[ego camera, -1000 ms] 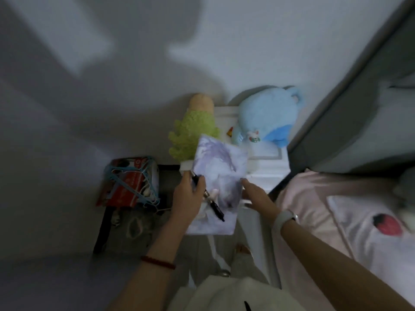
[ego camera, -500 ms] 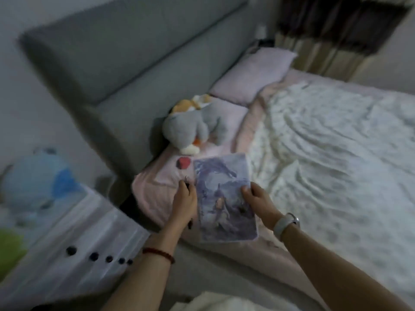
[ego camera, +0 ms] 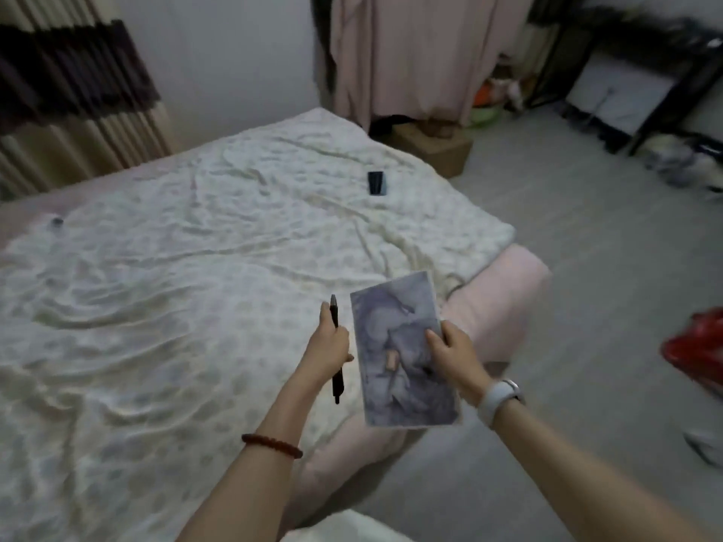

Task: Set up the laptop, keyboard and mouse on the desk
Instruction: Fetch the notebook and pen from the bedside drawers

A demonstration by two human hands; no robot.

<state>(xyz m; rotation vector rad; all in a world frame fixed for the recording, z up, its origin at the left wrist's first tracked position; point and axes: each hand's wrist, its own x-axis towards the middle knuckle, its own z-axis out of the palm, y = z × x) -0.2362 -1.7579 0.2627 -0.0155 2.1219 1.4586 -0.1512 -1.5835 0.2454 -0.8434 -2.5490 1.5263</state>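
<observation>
- Largest of all, the bed (ego camera: 176,267) fills the left and middle of the view, covered by a rumpled cream quilt (ego camera: 234,236) with a faint pattern; a pink sheet (ego camera: 504,307) shows at its near corner.
- Beyond it, the grey floor (ego camera: 587,287) runs right to a brown box (ego camera: 434,148) under a hanging pink cloth (ego camera: 414,52).
- Next, a thin purple-grey picture book (ego camera: 399,346), pale-edged and tilted, is held over the bed's corner by the right hand (ego camera: 454,354), thumb on the cover, fingers behind; a white wristband (ego camera: 499,397) sits on that wrist.
- Smaller, the left hand (ego camera: 330,342) is closed round a black pen (ego camera: 336,346), upright, just beside the book; a dark red bead bracelet (ego camera: 272,444) circles the wrist.
- Last, a small dark phone-like slab (ego camera: 376,183) lies on the quilt's far side.
- Laptop, keyboard and mouse cannot be made out.
</observation>
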